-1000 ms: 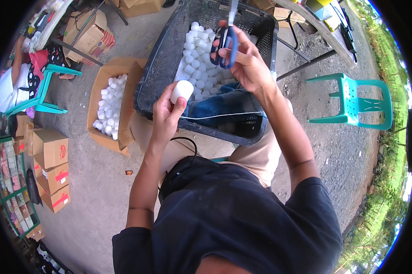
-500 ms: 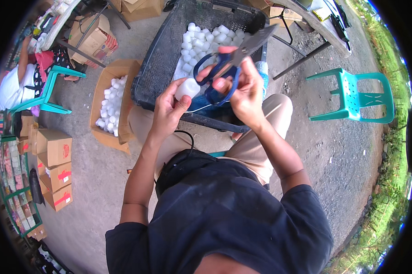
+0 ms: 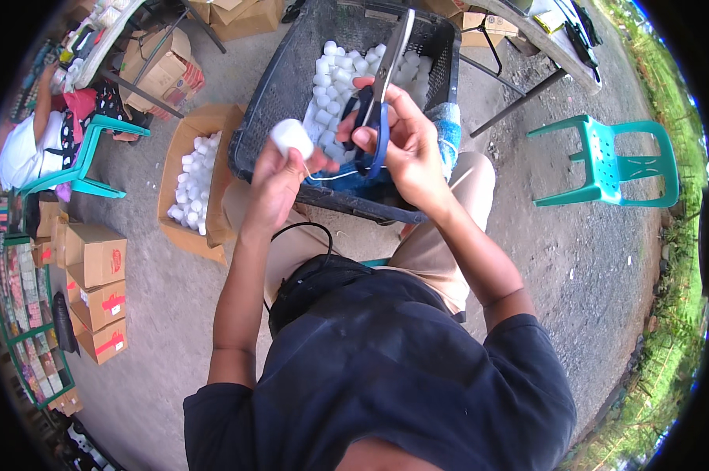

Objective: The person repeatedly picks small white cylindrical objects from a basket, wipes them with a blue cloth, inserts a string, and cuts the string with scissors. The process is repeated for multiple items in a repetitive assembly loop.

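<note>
Between the fingers of my left hand (image 3: 274, 184) is a small white rounded cylinder (image 3: 292, 138), its upper end showing. A thin white strand (image 3: 335, 177) trails from beside it toward my right hand. My right hand (image 3: 409, 149), closed round blue-handled scissors (image 3: 380, 110), points their blades up and away from me. Both hands are above the near end of a black plastic crate (image 3: 252, 118). Inside the crate lie several similar white cylinders (image 3: 343, 77), and blue wrapping (image 3: 447, 129) covers part of its right side.
Left of the crate, an open cardboard box (image 3: 174, 161) holds more white cylinders. A teal chair (image 3: 606, 169) stands at right. Stacked cartons (image 3: 99, 294) and a green-framed shelf (image 3: 13, 322) are at left. Another person (image 3: 36, 149) sits at far left. Tables (image 3: 543, 39) stand at the back.
My left hand has moved left with the white cylinder, apart from the scissors. The scissors have turned more upright, their blades now closer to pointing straight away from me.
</note>
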The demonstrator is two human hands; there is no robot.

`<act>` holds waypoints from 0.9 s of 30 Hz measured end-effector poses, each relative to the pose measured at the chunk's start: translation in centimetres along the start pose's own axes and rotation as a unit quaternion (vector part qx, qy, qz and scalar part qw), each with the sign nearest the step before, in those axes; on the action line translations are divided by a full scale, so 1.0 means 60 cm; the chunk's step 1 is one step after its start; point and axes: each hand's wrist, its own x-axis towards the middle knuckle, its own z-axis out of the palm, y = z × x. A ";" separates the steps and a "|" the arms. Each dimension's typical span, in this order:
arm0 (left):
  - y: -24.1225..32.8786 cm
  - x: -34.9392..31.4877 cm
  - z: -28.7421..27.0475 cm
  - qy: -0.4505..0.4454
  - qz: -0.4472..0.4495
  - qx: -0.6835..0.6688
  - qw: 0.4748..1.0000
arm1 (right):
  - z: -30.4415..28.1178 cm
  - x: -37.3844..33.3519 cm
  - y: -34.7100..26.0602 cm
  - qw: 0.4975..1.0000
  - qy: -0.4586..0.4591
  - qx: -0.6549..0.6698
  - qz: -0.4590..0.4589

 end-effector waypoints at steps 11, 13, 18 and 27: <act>0.080 0.012 -0.047 0.178 0.040 0.013 0.983 | 0.055 -0.055 0.049 0.940 -0.100 0.095 0.312; 0.082 0.005 -0.043 0.176 0.039 0.012 0.984 | 0.060 -0.042 0.050 0.943 -0.097 0.085 0.308; 0.073 -0.014 -0.060 0.183 0.036 -0.006 0.982 | 0.074 -0.040 0.055 0.955 -0.057 0.039 0.290; 0.040 0.022 -0.374 0.419 -0.001 -0.088 0.904 | -0.082 0.156 0.221 0.721 -0.071 -0.665 0.183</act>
